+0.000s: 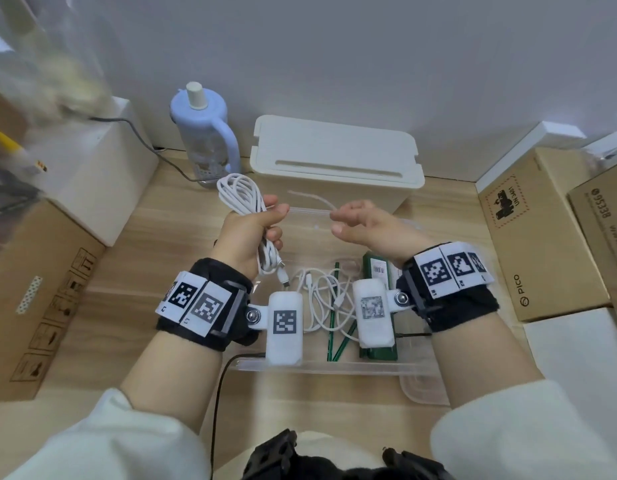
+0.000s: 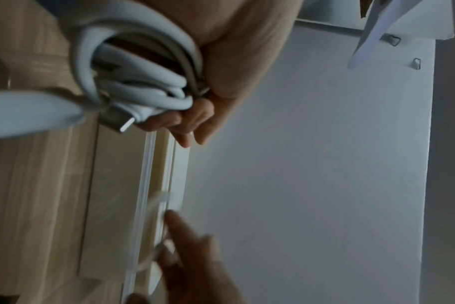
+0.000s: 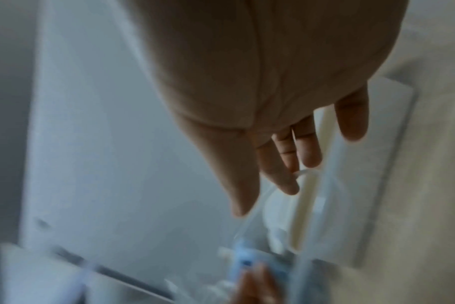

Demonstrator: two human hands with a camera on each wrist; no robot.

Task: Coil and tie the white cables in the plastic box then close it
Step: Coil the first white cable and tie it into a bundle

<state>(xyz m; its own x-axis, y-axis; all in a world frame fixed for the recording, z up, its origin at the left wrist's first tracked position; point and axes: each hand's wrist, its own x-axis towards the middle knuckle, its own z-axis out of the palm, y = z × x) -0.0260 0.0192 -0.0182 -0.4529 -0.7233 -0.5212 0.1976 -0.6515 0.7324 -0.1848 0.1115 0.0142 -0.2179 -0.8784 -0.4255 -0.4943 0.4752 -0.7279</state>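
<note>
My left hand (image 1: pixel 265 220) grips a coiled white cable (image 1: pixel 239 192) in the air above the clear plastic box (image 1: pixel 334 367); the coil's plug ends hang below the fist. In the left wrist view the coil (image 2: pixel 143 86) is bunched against the palm. A thin translucent tie (image 1: pixel 310 211) stretches level between both hands. The left thumb and forefinger pinch one end, and my right hand (image 1: pixel 345 216) pinches the other. The right wrist view shows the right hand (image 3: pixel 273 174) blurred, with the tie (image 3: pixel 257 216) faint. Loose white cables (image 1: pixel 320 299) lie tangled in the box.
Green pencils (image 1: pixel 333 327) and a green packet (image 1: pixel 379 271) also lie in the box. Its clear lid (image 1: pixel 421 389) rests at the near right. A cream lidded bin (image 1: pixel 334 150) and a blue bottle (image 1: pixel 203 129) stand behind. Cardboard boxes (image 1: pixel 542 244) flank both sides.
</note>
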